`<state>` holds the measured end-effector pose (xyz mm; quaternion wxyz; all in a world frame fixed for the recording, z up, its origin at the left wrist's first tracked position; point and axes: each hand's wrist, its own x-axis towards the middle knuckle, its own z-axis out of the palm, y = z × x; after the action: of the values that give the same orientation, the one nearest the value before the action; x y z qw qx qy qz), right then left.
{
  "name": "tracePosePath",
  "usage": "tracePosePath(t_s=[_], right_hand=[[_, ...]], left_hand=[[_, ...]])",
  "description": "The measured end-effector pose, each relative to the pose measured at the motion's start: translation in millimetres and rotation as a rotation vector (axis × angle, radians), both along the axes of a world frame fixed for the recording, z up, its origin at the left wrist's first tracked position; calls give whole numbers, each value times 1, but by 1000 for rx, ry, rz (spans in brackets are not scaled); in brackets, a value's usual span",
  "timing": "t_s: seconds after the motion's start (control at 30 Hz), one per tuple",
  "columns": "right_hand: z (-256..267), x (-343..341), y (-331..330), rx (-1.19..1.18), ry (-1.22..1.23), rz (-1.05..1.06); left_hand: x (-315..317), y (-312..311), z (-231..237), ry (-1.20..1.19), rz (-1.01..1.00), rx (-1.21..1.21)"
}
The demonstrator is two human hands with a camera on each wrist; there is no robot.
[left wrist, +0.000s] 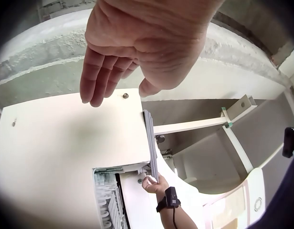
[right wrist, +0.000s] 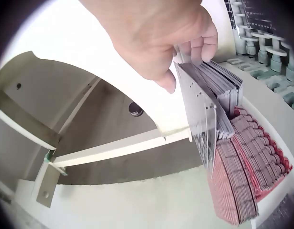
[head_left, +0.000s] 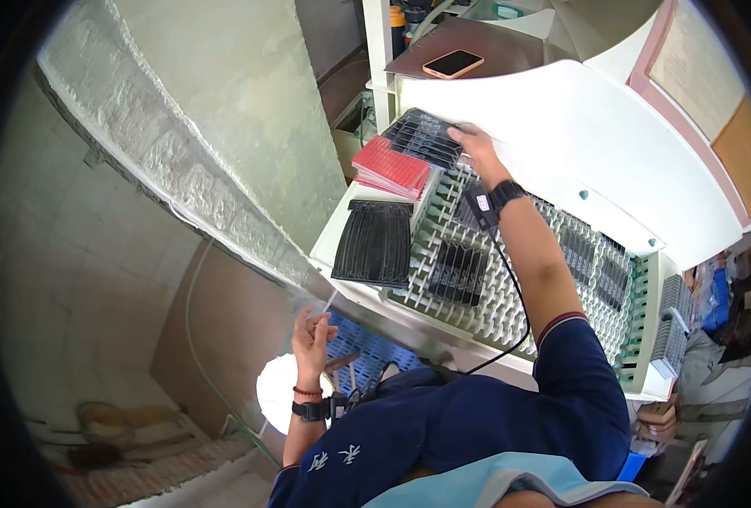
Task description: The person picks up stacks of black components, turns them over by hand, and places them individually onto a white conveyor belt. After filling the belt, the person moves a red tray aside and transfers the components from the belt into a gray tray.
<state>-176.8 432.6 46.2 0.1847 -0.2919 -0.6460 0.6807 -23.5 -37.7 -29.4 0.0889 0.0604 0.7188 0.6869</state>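
My right hand (head_left: 477, 146) grips the edge of a stack of black circuit board panels (head_left: 425, 135) at the back left of the machine. Its thumb lies on the face of the outer panel (right wrist: 197, 102), and the fingers reach over the stack's top edge. Red circuit board panels (head_left: 390, 165) are stacked just under and beside the black ones. My left hand (head_left: 312, 340) hangs in front of the machine's near left corner. In the left wrist view its fingers (left wrist: 96, 78) are loosely extended, with nothing in them.
More black panels (head_left: 374, 244) lie on the machine's left end. Several panels, one batch (head_left: 458, 273) near the front, rest on the white roller conveyor (head_left: 511, 296). A phone (head_left: 453, 64) lies on a brown surface behind. Panel stacks (head_left: 670, 326) stand at the far right; a cable (head_left: 515, 288) hangs from my right wrist.
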Motion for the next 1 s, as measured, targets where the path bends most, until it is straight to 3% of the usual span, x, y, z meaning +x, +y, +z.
tracePosePath(t_s=[0.13, 0.3, 0.43, 0.63, 0.73, 0.8, 0.87, 0.9, 1.0], right_hand=[[-10, -2, 0, 54, -56, -8], [1, 31, -13, -42, -72, -13], [12, 27, -12, -150, -77, 168], [17, 52, -4, -245, -31, 172], [15, 79, 2, -312, -39, 149], [-6, 96, 18, -356, 1, 135], [-11, 157, -2, -437, 211, 92], [-42, 175, 17, -448, 154, 141], [-47, 239, -29, -549, 213, -36]], left_hand=[[3, 3, -1, -13, -13, 10], [7, 0, -5, -31, 3, -11], [8, 2, -1, -52, -28, -31], [11, 7, -9, -8, -92, -17], [14, 7, -8, -107, -181, -3], [16, 14, -4, -159, -367, 53], [23, 28, -5, -235, -540, 123], [26, 39, -5, -273, -618, 160], [34, 78, 6, -386, -792, 366]])
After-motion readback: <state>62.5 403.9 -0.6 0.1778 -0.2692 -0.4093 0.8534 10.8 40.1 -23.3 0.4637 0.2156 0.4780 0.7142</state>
